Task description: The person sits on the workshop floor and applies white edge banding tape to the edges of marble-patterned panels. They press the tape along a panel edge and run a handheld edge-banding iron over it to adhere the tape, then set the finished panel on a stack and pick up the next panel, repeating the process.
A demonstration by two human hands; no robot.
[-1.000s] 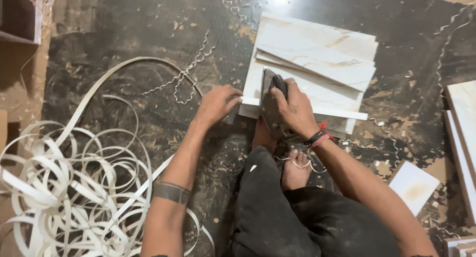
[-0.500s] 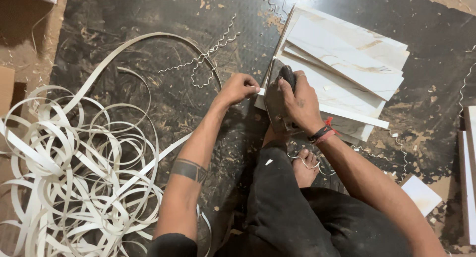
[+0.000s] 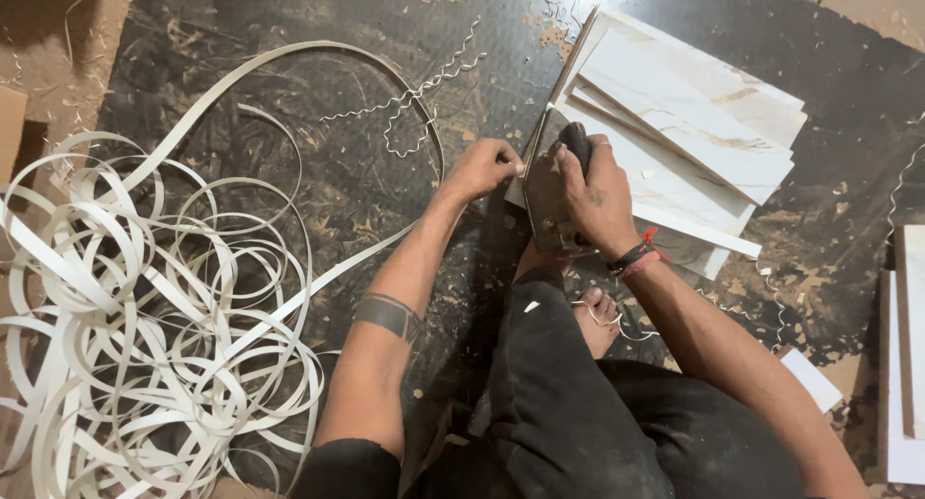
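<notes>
- While I crouched over the dark, scuffed board (image 3: 289,171), my right hand (image 3: 597,196) was clenched around the black grip of a flat metal hand tool (image 3: 551,196), which stood on edge against the near edge of the panel stack (image 3: 694,143).
- My left hand (image 3: 485,165) was curled shut, fingertips pinching the thin edge strip at the stack's left corner, just beside the tool.
- The panels were smooth, white, faintly marbled rectangles, fanned loosely on one another.
- A tangled heap of pale, springy edge-band ribbon (image 3: 145,335) lay to my left, well apart from the stack.
- Crinkled, wavy trimmings (image 3: 414,99) and wood chips littered the board.
- My bare foot (image 3: 599,321) rested below the tool, a curl of trimming over it.
</notes>
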